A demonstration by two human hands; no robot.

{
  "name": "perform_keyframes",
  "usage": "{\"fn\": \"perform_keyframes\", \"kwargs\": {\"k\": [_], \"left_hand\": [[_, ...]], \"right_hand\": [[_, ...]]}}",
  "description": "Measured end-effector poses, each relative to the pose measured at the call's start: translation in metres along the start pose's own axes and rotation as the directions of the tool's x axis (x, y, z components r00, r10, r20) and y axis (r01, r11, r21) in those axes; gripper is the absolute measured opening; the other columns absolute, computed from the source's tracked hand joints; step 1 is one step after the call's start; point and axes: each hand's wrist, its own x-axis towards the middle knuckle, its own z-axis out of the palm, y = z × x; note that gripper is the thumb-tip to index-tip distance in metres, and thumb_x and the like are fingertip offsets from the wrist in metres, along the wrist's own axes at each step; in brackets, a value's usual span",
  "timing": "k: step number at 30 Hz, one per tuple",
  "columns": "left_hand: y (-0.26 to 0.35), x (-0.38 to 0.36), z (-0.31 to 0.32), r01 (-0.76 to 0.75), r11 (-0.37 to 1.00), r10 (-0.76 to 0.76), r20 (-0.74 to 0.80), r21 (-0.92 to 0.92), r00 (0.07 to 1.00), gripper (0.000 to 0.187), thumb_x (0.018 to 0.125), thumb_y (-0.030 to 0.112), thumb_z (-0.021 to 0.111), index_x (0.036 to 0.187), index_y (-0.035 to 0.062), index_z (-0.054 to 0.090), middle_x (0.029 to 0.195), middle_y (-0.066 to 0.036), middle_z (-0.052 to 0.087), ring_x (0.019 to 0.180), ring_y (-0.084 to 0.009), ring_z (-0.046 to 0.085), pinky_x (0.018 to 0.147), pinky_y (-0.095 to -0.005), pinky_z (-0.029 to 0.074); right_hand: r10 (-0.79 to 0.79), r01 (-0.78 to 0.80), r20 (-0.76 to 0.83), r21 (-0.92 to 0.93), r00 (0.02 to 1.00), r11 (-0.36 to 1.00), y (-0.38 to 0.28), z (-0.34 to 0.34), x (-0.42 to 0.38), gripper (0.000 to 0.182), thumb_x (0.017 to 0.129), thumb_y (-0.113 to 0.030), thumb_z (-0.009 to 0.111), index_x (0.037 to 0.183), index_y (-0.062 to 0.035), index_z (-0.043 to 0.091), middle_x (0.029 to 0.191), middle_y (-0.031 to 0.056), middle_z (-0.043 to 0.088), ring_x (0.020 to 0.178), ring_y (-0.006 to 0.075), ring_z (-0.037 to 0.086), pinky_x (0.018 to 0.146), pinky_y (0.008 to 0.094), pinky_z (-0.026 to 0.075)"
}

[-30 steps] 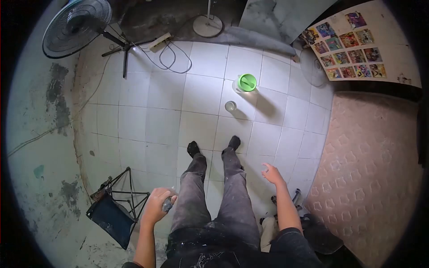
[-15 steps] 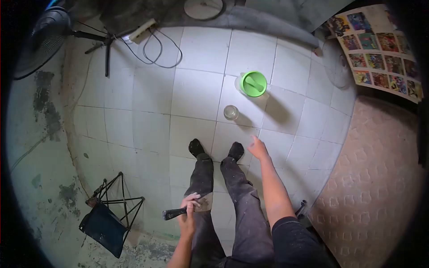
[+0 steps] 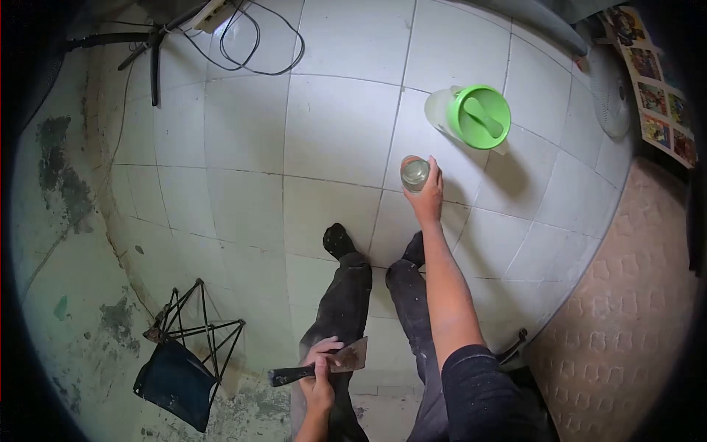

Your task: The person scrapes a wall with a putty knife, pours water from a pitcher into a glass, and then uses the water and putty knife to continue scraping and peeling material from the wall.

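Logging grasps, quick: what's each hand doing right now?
Left hand: closed on a scraper.
Right hand: fingers wrapped around a glass jar on the floor.

We are in a plain room of a home under repair or rough upkeep: white floor tiles (image 3: 243, 140) meet a stained, flaking wall (image 3: 59, 243) whose paint has come off in dark patches, and debris lies along its foot. A fan stand (image 3: 151, 51) and a power strip (image 3: 210, 13) with loose cable (image 3: 243, 44) sit on the floor, beside a folding stool (image 3: 180, 353), a green-lidded jug (image 3: 471, 116) and a glass jar (image 3: 414, 173). At right we see a patterned pink mat (image 3: 626, 317) and a sheet of colourful picture cards (image 3: 655, 74), household things rather than shop fittings.
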Motion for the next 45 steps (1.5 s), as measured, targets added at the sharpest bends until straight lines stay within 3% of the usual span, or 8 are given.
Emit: {"fn": "perform_keyframes", "kwargs": {"k": [12, 17, 20, 27, 29, 35, 43, 45], "left_hand": [[0.010, 0.014, 0.004, 0.025, 1.000, -0.024, 0.080, -0.013, 0.997, 0.044, 0.107, 0.029, 0.041, 0.077, 0.0002, 0.056, 0.113, -0.020, 0.068, 0.121, -0.0332, 0.058, 0.108, -0.0446, 0.039], [-0.007, 0.002, 0.012, 0.165, 0.979, -0.151, 0.119, -0.123, 0.981, 0.028, 0.107, 0.015, 0.046, 0.105, -0.0054, 0.065, 0.116, -0.014, 0.068, 0.110, -0.0212, 0.061, 0.103, -0.0389, 0.044], [-0.025, -0.006, 0.013, -0.032, 0.996, 0.039, 0.097, -0.081, 0.994, 0.031, 0.107, 0.019, 0.047, 0.110, -0.0034, 0.069, 0.108, -0.009, 0.070, 0.087, -0.0112, 0.057, 0.085, -0.0294, 0.047], [0.046, -0.047, -0.027, -0.108, 0.968, 0.095, -0.069, -0.225, 0.993, 0.031, 0.106, 0.023, 0.052, 0.105, -0.0008, 0.072, 0.094, -0.006, 0.069, 0.093, -0.0146, 0.061, 0.086, -0.0318, 0.049], [0.090, -0.062, -0.052, -0.157, 0.988, 0.157, -0.031, -0.004, 0.987, 0.030, 0.106, 0.021, 0.052, 0.099, -0.0008, 0.071, 0.095, -0.008, 0.071, 0.095, -0.0178, 0.064, 0.085, -0.0331, 0.050], [0.119, -0.075, -0.116, -0.452, 0.890, 0.438, -0.176, -0.052, 0.882, 0.028, 0.103, 0.015, 0.052, 0.082, -0.0002, 0.064, 0.100, -0.013, 0.074, 0.094, -0.0224, 0.067, 0.083, -0.0353, 0.052], [0.159, -0.138, -0.176, -0.427, 0.902, 0.402, -0.248, -0.058, 0.882, 0.026, 0.102, 0.016, 0.055, 0.085, 0.0007, 0.067, 0.095, -0.010, 0.073, 0.083, -0.0173, 0.066, 0.074, -0.0328, 0.052], [0.164, -0.140, -0.189, -0.431, 0.902, 0.411, -0.249, -0.032, 0.877, 0.024, 0.102, 0.016, 0.056, 0.088, 0.0016, 0.070, 0.090, -0.008, 0.072, 0.080, -0.0169, 0.065, 0.073, -0.0325, 0.052]], "right_hand": [[-0.127, 0.122, 0.027, 0.140, 0.992, 0.983, -0.061, -0.027, 0.027, 0.101, 0.064, -0.011, 0.088, 0.149, -0.0073, 0.033, 0.140, 0.0193, 0.052, 0.129, 0.0390, 0.051, 0.108, 0.0466, 0.045], [-0.344, 0.344, -0.024, 0.127, 0.939, 0.930, -0.128, -0.079, 0.022, 0.105, 0.061, -0.010, 0.090, 0.150, -0.0073, 0.034, 0.141, 0.0182, 0.052, 0.131, 0.0384, 0.050, 0.109, 0.0459, 0.044], [-0.417, 0.414, -0.019, 0.175, 0.909, 0.893, -0.192, -0.134, 0.003, 0.105, 0.059, -0.009, 0.091, 0.149, -0.0061, 0.037, 0.140, 0.0166, 0.053, 0.129, 0.0369, 0.051, 0.109, 0.0452, 0.044], [-0.577, 0.570, -0.024, 0.194, 0.817, 0.798, -0.306, -0.273, -0.078, 0.116, 0.049, -0.012, 0.093, 0.149, -0.0004, 0.035, 0.133, 0.0158, 0.058, 0.120, 0.0378, 0.052, 0.105, 0.0474, 0.042], [-0.600, 0.592, -0.022, 0.198, 0.799, 0.781, -0.330, -0.307, -0.105, 0.122, 0.049, -0.020, 0.095, 0.150, 0.0022, 0.031, 0.132, 0.0179, 0.058, 0.117, 0.0372, 0.052, 0.105, 0.0478, 0.042], [-0.521, 0.506, -0.066, 0.372, 0.851, 0.778, -0.395, -0.373, -0.173, 0.112, 0.054, -0.024, 0.097, 0.146, 0.0040, 0.038, 0.129, 0.0172, 0.054, 0.118, 0.0344, 0.055, 0.102, 0.0451, 0.047], [-0.586, 0.543, -0.054, 0.453, 0.809, 0.708, -0.459, -0.423, -0.205, 0.103, 0.057, -0.021, 0.098, 0.141, 0.0047, 0.044, 0.128, 0.0158, 0.054, 0.120, 0.0298, 0.056, 0.105, 0.0414, 0.046], [-0.407, 0.287, -0.026, 0.751, 0.913, 0.595, -0.479, -0.426, -0.209, 0.108, 0.057, -0.017, 0.098, 0.145, 0.0061, 0.040, 0.134, 0.0156, 0.053, 0.124, 0.0271, 0.055, 0.108, 0.0408, 0.045]]}}
